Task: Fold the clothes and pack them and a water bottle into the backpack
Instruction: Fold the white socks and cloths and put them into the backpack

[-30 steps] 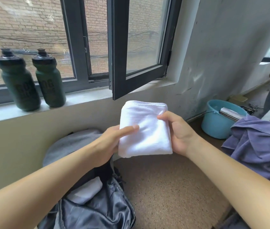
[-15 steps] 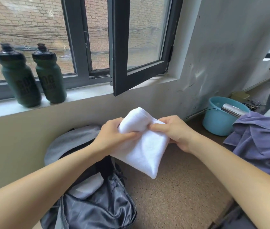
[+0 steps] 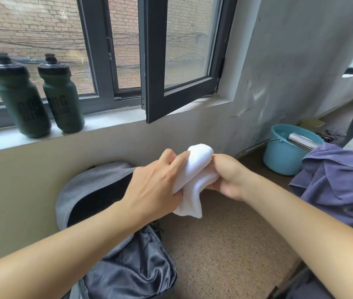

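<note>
Two dark green water bottles stand upright on the windowsill at far left, the left bottle [image 3: 23, 100] just beside the right bottle [image 3: 63, 96], both in front of the glass. Right of them a dark-framed window sash [image 3: 149, 61] hangs open into the room. Below the sill a grey backpack [image 3: 98, 184] lies on the brown speckled floor [image 3: 225, 244] against the wall, its main compartment unzipped and its shiny dark lining showing near the bottom edge of the view.

Above the backpack's right side, held in the air, is a white cloth [image 3: 195, 175], bunched into a thick roll with its lower corner hanging down. The left hand [image 3: 156, 186] lies over the cloth's left side, fingers fairly straight along it; the thumb is hidden and seems to pinch the cloth from beneath. The right hand [image 3: 229, 178] grips the cloth's right side, its fingers curled round the bundle.

Farther right a light blue bucket [image 3: 279, 156] sits on the floor near the wall, with a shiny metal cylinder [image 3: 300, 141] resting across its rim. A purple cloth [image 3: 339, 180] lies crumpled just in front of the bucket, at the right edge
</note>
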`<move>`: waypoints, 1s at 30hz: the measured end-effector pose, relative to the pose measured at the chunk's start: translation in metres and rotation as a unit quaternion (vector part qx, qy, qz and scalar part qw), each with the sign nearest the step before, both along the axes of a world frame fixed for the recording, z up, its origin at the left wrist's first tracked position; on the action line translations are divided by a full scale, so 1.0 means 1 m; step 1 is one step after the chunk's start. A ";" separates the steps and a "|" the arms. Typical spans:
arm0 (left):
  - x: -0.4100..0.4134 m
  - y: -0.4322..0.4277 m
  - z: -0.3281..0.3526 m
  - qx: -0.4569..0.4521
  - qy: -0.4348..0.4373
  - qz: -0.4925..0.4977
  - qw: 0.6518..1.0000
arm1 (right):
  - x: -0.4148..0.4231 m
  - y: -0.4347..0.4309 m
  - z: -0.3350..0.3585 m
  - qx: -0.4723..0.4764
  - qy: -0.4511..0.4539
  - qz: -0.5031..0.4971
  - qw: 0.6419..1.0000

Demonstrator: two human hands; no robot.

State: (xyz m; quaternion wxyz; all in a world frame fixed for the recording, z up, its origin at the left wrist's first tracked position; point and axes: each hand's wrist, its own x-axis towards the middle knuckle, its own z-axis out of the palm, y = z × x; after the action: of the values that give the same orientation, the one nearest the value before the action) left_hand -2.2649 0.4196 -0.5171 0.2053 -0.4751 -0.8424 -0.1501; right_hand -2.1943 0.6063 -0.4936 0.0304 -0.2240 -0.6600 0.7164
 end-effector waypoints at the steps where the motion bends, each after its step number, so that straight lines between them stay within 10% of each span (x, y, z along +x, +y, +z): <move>1: 0.000 0.001 0.000 0.002 0.012 -0.002 1.000 | 0.000 0.002 0.002 -0.043 0.011 -0.011 0.999; 10: 0.000 0.001 0.001 0.005 0.057 -0.044 0.997 | 0.006 -0.008 0.011 -0.011 0.028 0.074 0.997; 21: -0.024 -0.016 0.020 0.260 -0.458 -0.145 0.837 | 0.001 0.000 0.021 -0.255 0.085 -0.034 0.963; 30: -0.026 -0.013 0.028 0.354 -0.402 -0.088 0.840 | -0.001 0.010 0.016 -0.268 0.086 -0.035 0.959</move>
State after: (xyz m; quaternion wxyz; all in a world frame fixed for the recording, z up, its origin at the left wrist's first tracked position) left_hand -2.2905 0.4062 -0.4893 -0.0112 -0.3407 -0.6951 -0.6330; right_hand -2.1956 0.6162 -0.4778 0.0515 -0.1843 -0.4303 0.8822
